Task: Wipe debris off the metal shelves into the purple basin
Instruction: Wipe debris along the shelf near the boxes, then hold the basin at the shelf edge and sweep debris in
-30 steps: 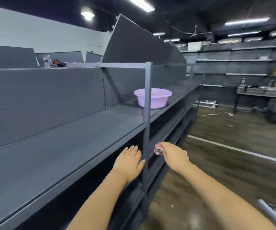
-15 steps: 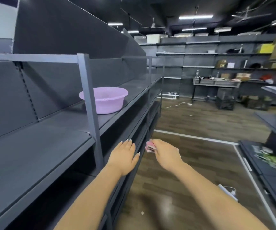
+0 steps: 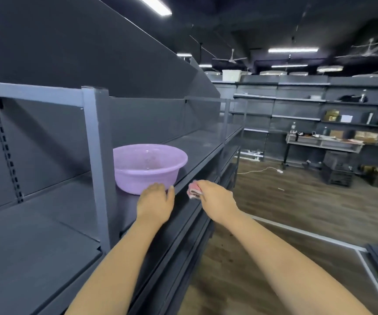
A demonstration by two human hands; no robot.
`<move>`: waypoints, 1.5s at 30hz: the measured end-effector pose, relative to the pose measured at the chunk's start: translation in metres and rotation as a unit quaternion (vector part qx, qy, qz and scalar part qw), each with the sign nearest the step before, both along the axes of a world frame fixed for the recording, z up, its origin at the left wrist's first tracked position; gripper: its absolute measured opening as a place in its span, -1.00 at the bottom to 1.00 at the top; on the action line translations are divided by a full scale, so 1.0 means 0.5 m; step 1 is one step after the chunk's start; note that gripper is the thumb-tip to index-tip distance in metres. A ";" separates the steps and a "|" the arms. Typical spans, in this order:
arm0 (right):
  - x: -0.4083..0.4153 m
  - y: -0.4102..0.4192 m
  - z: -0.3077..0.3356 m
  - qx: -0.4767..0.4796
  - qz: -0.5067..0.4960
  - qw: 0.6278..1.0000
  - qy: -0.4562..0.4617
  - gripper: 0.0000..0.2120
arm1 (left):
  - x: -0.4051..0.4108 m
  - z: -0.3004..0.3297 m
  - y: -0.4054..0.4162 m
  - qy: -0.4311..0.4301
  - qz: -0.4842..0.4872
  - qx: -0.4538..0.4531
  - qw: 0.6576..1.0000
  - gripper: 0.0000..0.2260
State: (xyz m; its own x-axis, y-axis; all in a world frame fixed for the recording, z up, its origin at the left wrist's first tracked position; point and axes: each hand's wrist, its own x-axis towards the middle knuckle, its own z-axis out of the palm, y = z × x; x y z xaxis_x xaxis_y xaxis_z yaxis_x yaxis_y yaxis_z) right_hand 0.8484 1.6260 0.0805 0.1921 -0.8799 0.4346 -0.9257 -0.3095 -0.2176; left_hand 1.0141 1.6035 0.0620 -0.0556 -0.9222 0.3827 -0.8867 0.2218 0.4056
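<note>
Right hand (image 3: 214, 197): fingers curled round a folded pink cloth (image 3: 193, 190), held in the air just off the shelf's front edge. Left hand (image 3: 155, 202): fingers together and fairly straight, holding nothing, reaching over the shelf at the near wall of the basin; contact with the basin cannot be told.

Metal shelves (image 3: 47, 242): dark grey, long run along the left, several tiers, tall back panel. No debris discernible on the surface.
Wooden floor (image 3: 297, 208): brown planks, white line across it.
Far wall shelving (image 3: 297, 103): grey, with scattered boxes and small items, too small to tell.
Upright post (image 3: 98, 167): grey, square, just left of the basin.
Purple basin (image 3: 147, 167): round, upright, on the upper shelf near its front edge, between post and right hand.
White cable (image 3: 260, 170): loose on the floor, well apart.
</note>
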 end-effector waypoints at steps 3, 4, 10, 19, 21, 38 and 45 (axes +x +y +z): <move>-0.014 -0.075 0.009 0.011 0.021 1.000 -0.007 -0.74 | -0.004 -0.007 -0.055 0.216 0.060 0.070 0.972 -0.54; -0.018 -0.098 0.011 0.012 0.026 1.000 -0.013 -0.73 | -0.005 -0.007 -0.070 0.274 0.080 0.080 0.955 -0.51; -0.043 -0.211 0.015 -0.006 0.070 0.998 -0.003 -0.70 | -0.016 0.021 -0.166 0.566 0.175 0.071 0.802 -0.54; -0.099 -0.376 0.028 -0.007 0.194 0.981 -0.014 -0.70 | -0.065 0.011 -0.254 0.663 0.291 -0.021 0.690 -0.71; -0.121 -0.397 0.032 -0.013 0.222 0.975 -0.017 -0.71 | -0.077 0.017 -0.262 0.666 0.323 -0.036 0.672 -0.65; -0.110 -0.342 0.073 -0.098 0.355 0.928 -0.055 -0.66 | -0.137 0.013 -0.044 0.653 0.396 -0.099 0.638 -0.94; -0.036 -0.152 0.070 -0.078 0.442 0.892 -0.060 -0.72 | -0.123 -0.014 0.172 0.649 0.378 -0.034 0.660 -0.79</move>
